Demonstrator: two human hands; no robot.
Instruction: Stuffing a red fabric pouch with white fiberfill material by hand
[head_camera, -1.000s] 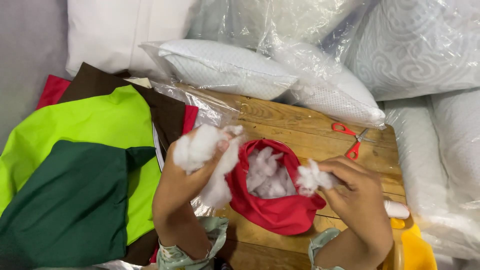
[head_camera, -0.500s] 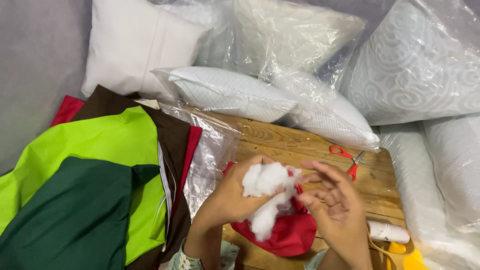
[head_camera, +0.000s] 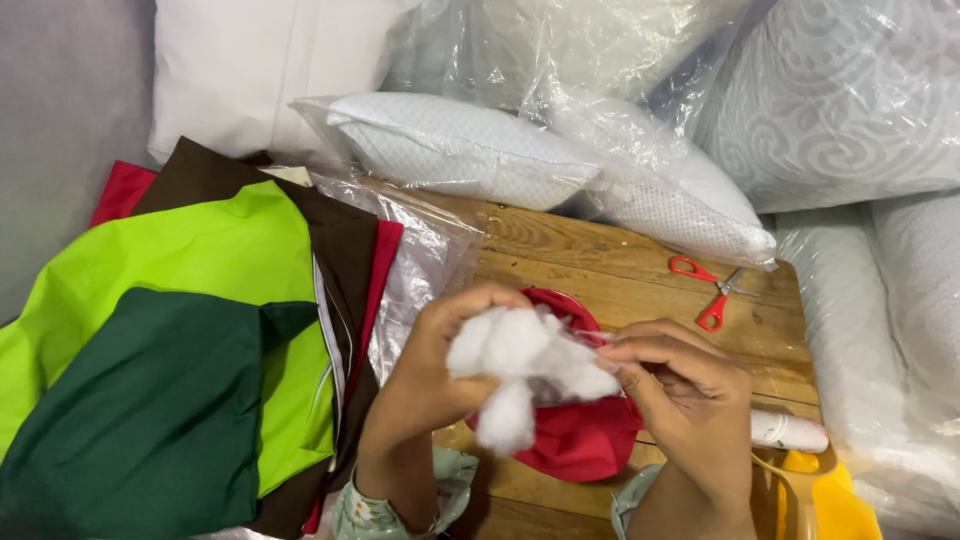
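Head view: my left hand is closed around a clump of white stuffing, and my right hand pinches the right-hand edge of that same clump with its fingertips. The stuffing hangs just above the red fabric pouch, which lies on the wooden worktop directly under both hands and is partly hidden by them.

Right of the pouch, just beyond my right wrist, a small white roll rests on the worktop, with something yellow near it at the edge. Farther from the pouch, up and to the right, lie the red-handled scissors. Left of the pouch is a crumpled clear plastic bag, then a pile of fabric sheets: dark green on lime green, over brown and red. Beyond the pouch, plastic-wrapped white pillows crowd the worktop's far side.
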